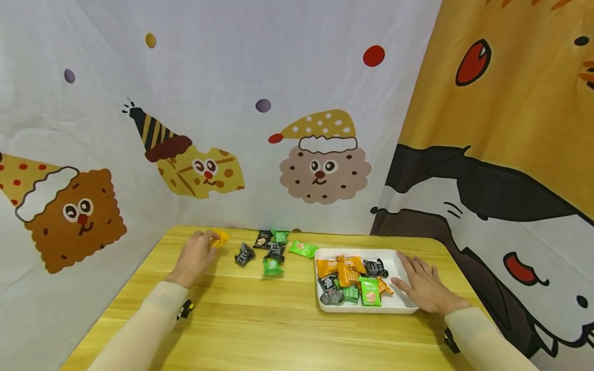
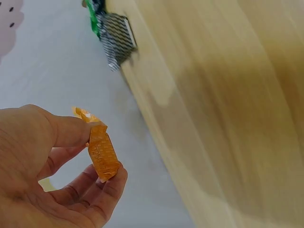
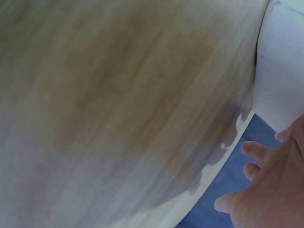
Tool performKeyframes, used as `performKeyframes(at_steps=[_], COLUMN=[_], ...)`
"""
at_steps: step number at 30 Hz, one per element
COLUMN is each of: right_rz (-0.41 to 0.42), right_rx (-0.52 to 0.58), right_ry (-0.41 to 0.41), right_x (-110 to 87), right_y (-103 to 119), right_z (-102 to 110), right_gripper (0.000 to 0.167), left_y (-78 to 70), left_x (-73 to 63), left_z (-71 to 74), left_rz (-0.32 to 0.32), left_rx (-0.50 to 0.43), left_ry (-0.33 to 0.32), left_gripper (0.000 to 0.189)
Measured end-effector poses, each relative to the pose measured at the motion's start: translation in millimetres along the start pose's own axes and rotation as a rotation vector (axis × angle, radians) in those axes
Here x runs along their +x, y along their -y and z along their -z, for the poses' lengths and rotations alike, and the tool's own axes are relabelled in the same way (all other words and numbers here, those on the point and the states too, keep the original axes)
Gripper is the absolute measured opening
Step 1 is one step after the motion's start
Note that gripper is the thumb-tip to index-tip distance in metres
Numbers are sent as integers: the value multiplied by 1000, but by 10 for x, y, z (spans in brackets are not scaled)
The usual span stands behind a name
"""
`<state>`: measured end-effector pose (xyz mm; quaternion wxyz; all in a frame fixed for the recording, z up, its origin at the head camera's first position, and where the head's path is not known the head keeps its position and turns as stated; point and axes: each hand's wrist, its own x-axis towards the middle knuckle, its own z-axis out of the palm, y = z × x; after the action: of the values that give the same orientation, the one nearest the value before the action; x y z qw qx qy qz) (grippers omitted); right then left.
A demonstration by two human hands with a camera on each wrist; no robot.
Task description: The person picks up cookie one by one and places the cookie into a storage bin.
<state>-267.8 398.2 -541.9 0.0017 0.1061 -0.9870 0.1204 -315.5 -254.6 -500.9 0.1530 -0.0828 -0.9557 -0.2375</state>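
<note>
My left hand [image 1: 192, 257] is at the back left of the table, pinching an orange-wrapped candy [image 2: 103, 156] between thumb and fingertips. In the left wrist view the wrapper hangs clear of the wood. To its right lie a black-wrapped candy [image 1: 244, 254], a green-wrapped candy [image 1: 272, 266] and several more in black or green. My right hand [image 1: 428, 287] rests at the right side of a white tray [image 1: 399, 306], fingers extended along the rim. Orange, black and green wrapped candies, including a bright green one [image 1: 370, 291], lie heaped in the tray's left and middle.
The wooden table [image 1: 260, 330] backs onto a white cloth [image 1: 223, 77] printed with cartoon snacks. On the right hangs an orange, black and white patterned part of the cloth [image 1: 520, 118]. A light green packet [image 1: 303, 249] lies just off the tray's back left corner.
</note>
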Motion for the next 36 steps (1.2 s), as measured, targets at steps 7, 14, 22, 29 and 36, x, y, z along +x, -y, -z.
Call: performKeyframes(at_steps=[7,14,22,29,36], right_rz=[-15,-10,-7,-5,-8], right_rx=[1,-5,-16,-7,-14], right_ry=[12,8,7,9,13], right_x=[4,7,8,14,6], right_y=[17,4,6,-4,15], right_z=[13,4,3,7,20], right_gripper=[93,93,93,94,94], left_y=[-193,-438,-790,-1044,-1278], left_x=[21,22,8,19,22], left_z=[-23,-55,-131,-256,-440], left_rz=[-29,-49,-94,-147,-208], left_rx=[-24,-65,-100,-114,-125], left_ry=[-1,19,35,74,106], left_gripper=[34,36,34,32,31])
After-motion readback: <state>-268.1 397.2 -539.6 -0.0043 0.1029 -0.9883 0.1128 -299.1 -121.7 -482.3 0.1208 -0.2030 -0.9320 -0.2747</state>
